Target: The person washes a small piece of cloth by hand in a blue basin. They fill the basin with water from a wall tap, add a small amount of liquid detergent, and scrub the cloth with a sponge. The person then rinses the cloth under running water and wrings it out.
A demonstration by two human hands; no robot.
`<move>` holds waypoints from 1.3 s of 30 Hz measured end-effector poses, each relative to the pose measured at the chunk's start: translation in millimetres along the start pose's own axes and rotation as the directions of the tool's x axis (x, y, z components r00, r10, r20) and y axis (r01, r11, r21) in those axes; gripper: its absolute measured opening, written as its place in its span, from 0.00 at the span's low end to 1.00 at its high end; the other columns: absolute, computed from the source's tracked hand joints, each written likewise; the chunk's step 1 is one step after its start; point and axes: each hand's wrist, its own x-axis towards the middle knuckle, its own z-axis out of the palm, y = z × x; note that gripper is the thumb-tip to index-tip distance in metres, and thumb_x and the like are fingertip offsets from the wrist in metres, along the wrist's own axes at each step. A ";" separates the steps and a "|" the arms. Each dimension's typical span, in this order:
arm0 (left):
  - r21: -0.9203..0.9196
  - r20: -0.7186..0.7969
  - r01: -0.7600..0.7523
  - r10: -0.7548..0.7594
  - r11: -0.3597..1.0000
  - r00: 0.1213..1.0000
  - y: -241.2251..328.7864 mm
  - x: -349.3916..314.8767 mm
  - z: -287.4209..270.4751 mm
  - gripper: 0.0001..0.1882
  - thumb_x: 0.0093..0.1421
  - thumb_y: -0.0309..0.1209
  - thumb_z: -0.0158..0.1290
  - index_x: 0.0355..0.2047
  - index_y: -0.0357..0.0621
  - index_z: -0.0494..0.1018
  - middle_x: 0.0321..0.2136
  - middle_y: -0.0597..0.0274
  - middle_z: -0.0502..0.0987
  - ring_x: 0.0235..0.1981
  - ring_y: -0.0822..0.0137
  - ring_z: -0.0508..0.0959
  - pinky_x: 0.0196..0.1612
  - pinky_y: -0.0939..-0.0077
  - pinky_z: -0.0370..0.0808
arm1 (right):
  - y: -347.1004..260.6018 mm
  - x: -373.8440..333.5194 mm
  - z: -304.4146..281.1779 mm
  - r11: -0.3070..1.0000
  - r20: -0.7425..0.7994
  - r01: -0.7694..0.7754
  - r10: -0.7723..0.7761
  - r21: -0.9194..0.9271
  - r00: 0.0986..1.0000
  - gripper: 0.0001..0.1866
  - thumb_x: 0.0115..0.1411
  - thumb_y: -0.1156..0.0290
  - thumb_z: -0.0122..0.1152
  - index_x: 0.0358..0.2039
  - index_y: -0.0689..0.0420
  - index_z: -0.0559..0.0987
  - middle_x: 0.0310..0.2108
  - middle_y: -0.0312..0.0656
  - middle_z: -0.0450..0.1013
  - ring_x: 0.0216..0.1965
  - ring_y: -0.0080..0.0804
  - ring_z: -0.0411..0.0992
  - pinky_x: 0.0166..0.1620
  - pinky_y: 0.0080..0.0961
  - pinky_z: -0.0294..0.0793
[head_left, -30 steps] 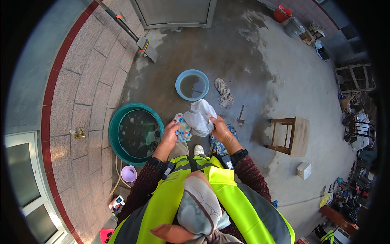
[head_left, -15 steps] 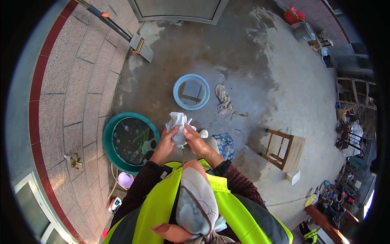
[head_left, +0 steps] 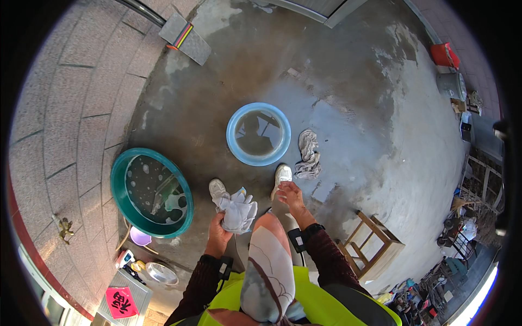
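Note:
My left hand (head_left: 219,234) grips a bunched white cloth (head_left: 237,213) whose folds look like glove fingers. It hangs beside my left leg, near one white shoe (head_left: 217,189). Apart from the cloth, my right hand (head_left: 292,195) is raised with its fingers loosely bent and nothing visible in them, just below the other white shoe (head_left: 283,175). Ahead of my feet stands a light blue basin (head_left: 232,136) of murky water. To the left is a larger green tub (head_left: 120,187) with dark, foamy water and something pale in it. A twisted greyish cloth (head_left: 308,154) lies on the wet floor.
A wooden stool (head_left: 375,247) stands at my right. Near the left wall are a brass tap (head_left: 66,230), a purple bowl (head_left: 140,237) and a round metal lid or dish (head_left: 162,274). A squeegee-like mop (head_left: 185,39) leans far left. Clutter (head_left: 418,301) lines the right side.
My right hand has let go of the white cloth and moved right; the left alone holds it now. The view has shifted, and the blue patterned fabric near my right leg no longer shows.

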 end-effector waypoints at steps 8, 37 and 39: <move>-0.152 -0.290 0.146 -0.185 0.978 0.939 -63.2 70.2 -120.8 0.18 0.54 0.30 0.47 0.45 0.39 0.70 0.43 0.58 0.74 0.46 0.59 0.74 0.52 0.62 0.70 | 87.7 195.3 -10.2 0.993 -0.164 -0.116 0.119 0.024 0.979 0.17 0.57 0.62 0.54 0.46 0.53 0.70 0.40 0.39 0.70 0.40 0.34 0.71 0.37 0.33 0.73; -0.171 -0.257 0.180 -0.221 0.969 0.941 -97.2 69.2 -177.4 0.20 0.54 0.35 0.47 0.46 0.42 0.70 0.45 0.58 0.74 0.47 0.57 0.73 0.53 0.59 0.68 | 16.3 260.7 46.7 0.975 -0.224 0.020 0.031 0.223 0.974 0.11 0.44 0.73 0.61 0.28 0.62 0.72 0.23 0.39 0.69 0.19 0.30 0.68 0.15 0.23 0.61; -0.147 -0.252 0.178 -0.211 0.973 0.944 -90.4 67.9 -175.1 0.20 0.54 0.36 0.47 0.46 0.42 0.70 0.45 0.58 0.74 0.47 0.57 0.73 0.53 0.59 0.68 | 16.9 258.3 46.4 0.963 -0.184 0.070 -0.021 0.261 0.983 0.11 0.44 0.74 0.60 0.29 0.62 0.71 0.24 0.40 0.69 0.19 0.30 0.68 0.15 0.23 0.61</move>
